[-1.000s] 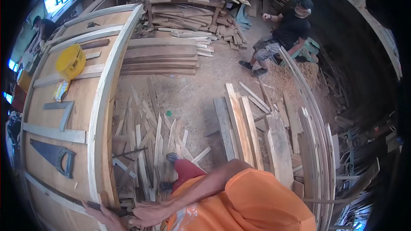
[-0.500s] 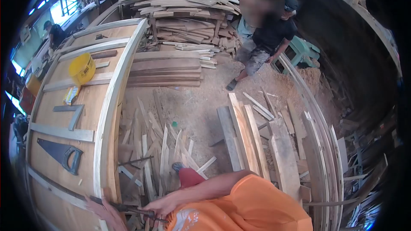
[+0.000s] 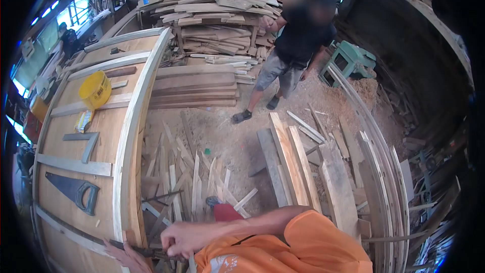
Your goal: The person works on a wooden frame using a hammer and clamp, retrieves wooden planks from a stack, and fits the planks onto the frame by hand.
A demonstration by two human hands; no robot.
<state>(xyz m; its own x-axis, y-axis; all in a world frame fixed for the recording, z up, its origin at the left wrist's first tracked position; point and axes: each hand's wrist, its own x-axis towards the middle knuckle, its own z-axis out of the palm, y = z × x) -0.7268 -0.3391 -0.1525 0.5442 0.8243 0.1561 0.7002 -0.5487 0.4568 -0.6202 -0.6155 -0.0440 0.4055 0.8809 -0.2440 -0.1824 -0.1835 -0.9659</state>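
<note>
A long dark bar clamp (image 3: 65, 221) runs across the lower end of a wood-framed panel (image 3: 97, 143). My left hand (image 3: 126, 259) is at the panel's near edge, thumb and fingers around the clamp's bar. Beside it, my right hand (image 3: 181, 238) is curled closed at the clamp's threaded screw end, covering most of the handle. On the panel, a handsaw (image 3: 71, 191) and a metal try square (image 3: 87, 143) lie above the clamp. Farther up are a yellow bucket (image 3: 94, 90) on its side and a small yellow-and-white packet (image 3: 83, 121).
A person (image 3: 303, 35) in a dark shirt stands across the floor. Scrap strips (image 3: 194, 182) litter the ground beside the panel. Planks (image 3: 285, 156) lean at centre right, and stacked lumber (image 3: 217, 33) fills the back. A green plastic stool (image 3: 351, 60) stands behind the person.
My right hand has risen slightly and curled over the clamp's screw end. My left hand stays near the bar. The other person has stepped left and raised one hand.
</note>
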